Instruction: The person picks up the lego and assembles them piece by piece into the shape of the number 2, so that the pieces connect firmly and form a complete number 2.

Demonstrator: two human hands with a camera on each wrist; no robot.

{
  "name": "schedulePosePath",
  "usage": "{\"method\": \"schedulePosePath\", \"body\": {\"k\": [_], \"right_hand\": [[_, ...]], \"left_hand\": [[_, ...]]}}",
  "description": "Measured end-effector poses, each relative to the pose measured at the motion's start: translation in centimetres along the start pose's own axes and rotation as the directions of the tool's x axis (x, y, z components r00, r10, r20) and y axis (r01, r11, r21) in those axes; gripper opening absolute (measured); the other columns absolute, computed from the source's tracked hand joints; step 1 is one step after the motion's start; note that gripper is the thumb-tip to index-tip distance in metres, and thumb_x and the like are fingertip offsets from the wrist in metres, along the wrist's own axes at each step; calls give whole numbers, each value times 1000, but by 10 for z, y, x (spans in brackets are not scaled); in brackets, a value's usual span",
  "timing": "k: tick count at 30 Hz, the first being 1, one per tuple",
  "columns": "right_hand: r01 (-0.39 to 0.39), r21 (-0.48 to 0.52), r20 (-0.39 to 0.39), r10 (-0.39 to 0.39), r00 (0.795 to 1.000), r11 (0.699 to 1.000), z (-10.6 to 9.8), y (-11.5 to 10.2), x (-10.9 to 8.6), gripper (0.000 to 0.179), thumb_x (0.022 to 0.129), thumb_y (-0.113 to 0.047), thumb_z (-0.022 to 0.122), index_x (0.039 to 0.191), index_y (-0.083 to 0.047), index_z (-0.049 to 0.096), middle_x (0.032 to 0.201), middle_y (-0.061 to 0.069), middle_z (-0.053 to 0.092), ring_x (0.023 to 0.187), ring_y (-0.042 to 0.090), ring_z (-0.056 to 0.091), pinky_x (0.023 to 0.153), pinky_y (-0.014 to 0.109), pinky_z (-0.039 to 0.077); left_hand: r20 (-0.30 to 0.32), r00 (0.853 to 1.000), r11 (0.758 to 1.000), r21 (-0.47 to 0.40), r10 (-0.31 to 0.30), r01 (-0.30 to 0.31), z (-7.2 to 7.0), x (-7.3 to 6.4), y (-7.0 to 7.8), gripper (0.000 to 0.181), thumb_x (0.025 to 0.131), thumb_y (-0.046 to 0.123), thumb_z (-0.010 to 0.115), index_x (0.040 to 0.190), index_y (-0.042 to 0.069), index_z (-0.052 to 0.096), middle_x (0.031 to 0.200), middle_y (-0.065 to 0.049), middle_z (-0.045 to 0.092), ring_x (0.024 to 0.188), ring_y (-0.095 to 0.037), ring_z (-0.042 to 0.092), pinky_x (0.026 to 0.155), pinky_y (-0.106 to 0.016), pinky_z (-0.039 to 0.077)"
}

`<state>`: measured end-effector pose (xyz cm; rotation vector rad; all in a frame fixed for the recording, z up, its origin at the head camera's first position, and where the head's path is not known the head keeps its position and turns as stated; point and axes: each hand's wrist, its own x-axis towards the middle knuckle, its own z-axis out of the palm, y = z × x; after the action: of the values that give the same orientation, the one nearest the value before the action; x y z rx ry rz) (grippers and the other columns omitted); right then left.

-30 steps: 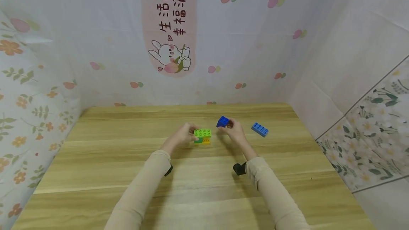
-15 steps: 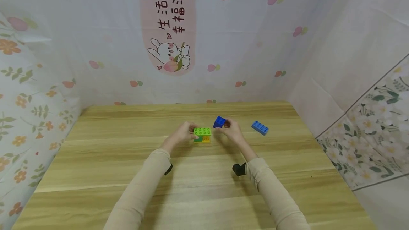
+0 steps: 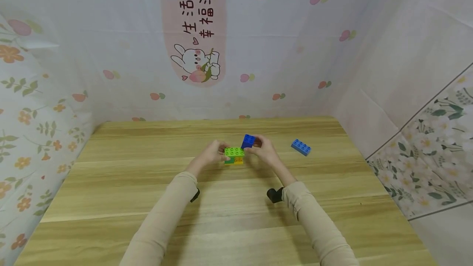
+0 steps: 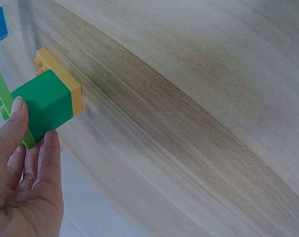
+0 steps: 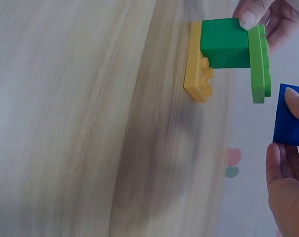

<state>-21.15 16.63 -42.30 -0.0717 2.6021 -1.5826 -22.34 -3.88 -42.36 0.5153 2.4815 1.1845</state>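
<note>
My left hand (image 3: 213,153) pinches a small stack of toy building bricks from its left side. The stack has a yellow base plate (image 4: 63,81) on the table, a dark green brick (image 4: 47,103) on one end of it, and a light green plate (image 3: 234,152) on top. That plate overhangs the bare yellow studs (image 5: 206,79). Between thumb and fingers, my right hand (image 3: 266,152) grips a dark blue brick (image 3: 248,141). It is tilted, close to the light green plate's right end. A small gap separates the two in the right wrist view.
A lighter blue brick (image 3: 301,147) lies on the wooden table (image 3: 221,225), right of my right hand. Patterned cloth (image 3: 281,44) hangs behind the table and along both sides. A black wrist-worn piece (image 3: 275,195) sticks out near my right cuff.
My right hand has carried the dark blue brick leftward, up close to the light green plate. The left hand and the stack stay nearly still.
</note>
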Motion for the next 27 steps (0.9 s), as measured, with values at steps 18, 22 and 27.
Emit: {"method": "schedulePosePath", "body": {"k": [18, 22, 27], "right_hand": [[152, 26, 140, -154, 978, 988, 6, -2, 3, 51, 79, 0, 68, 126, 1, 50, 121, 23, 56, 109, 35, 57, 93, 41, 49], [166, 16, 169, -167, 971, 986, 8, 0, 3, 50, 80, 0, 67, 127, 1, 49, 122, 23, 55, 110, 35, 56, 94, 42, 48], [187, 2, 180, -185, 966, 982, 9, 1, 4, 50, 81, -1, 66, 128, 1, 49, 123, 25, 54, 112, 37, 55, 97, 45, 45]], "left_hand": [[0, 1000, 1000, 27, -14, 14, -1, 0, 2, 42, 82, 4, 66, 121, -5, 54, 116, -20, 60, 107, -31, 57, 92, -39, 49], [0, 1000, 999, 28, -24, 24, 0, -1, 1, 42, 82, 5, 66, 122, -3, 54, 117, -19, 59, 109, -30, 56, 93, -40, 48], [3, 1000, 999, 23, -28, 28, 0, -1, 1, 43, 82, 7, 66, 122, -2, 54, 118, -18, 59, 109, -30, 56, 94, -40, 48]]}}
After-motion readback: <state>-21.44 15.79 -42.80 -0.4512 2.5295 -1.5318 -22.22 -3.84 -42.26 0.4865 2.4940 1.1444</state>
